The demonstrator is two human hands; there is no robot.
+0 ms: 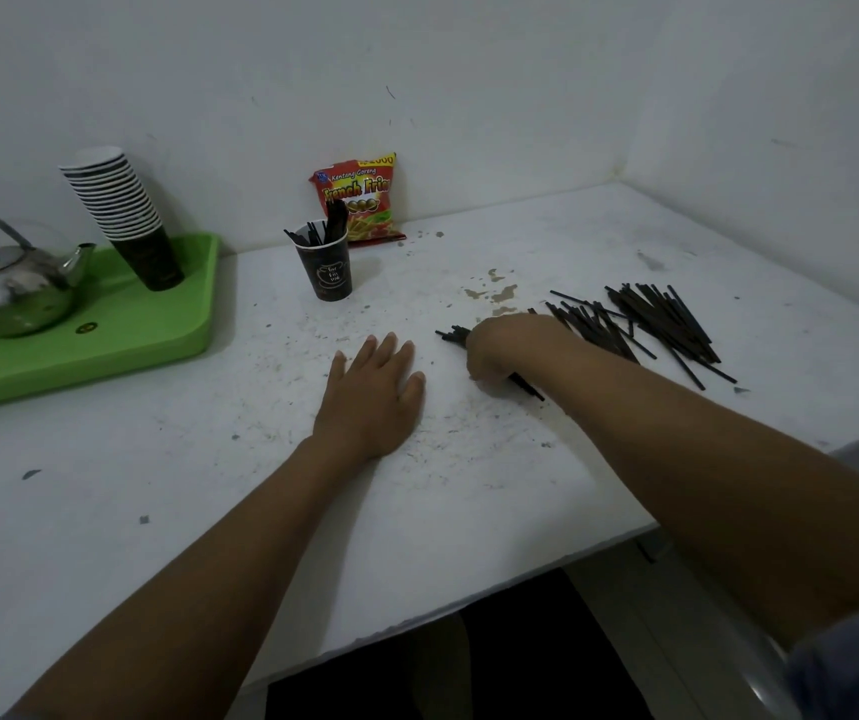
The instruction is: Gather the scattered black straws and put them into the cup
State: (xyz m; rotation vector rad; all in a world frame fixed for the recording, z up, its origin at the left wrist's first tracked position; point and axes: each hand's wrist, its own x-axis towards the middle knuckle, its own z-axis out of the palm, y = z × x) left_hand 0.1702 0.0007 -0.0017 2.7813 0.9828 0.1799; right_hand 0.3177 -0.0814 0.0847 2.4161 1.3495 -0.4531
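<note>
A dark paper cup (327, 270) stands upright on the white table, with several black straws sticking out of its top. A heap of loose black straws (661, 324) lies to the right. My right hand (502, 350) is curled around a small bundle of black straws (450, 335) at the left end of that heap, their tips poking out on both sides of the fist. My left hand (372, 394) lies flat on the table with fingers spread, holding nothing, below the cup and left of my right hand.
A green tray (120, 324) at the left carries a metal teapot (6, 288) and a tall stack of paper cups (125, 220). A red snack bag (365, 194) leans on the wall behind the cup. The table's front edge (469, 610) runs diagonally near me.
</note>
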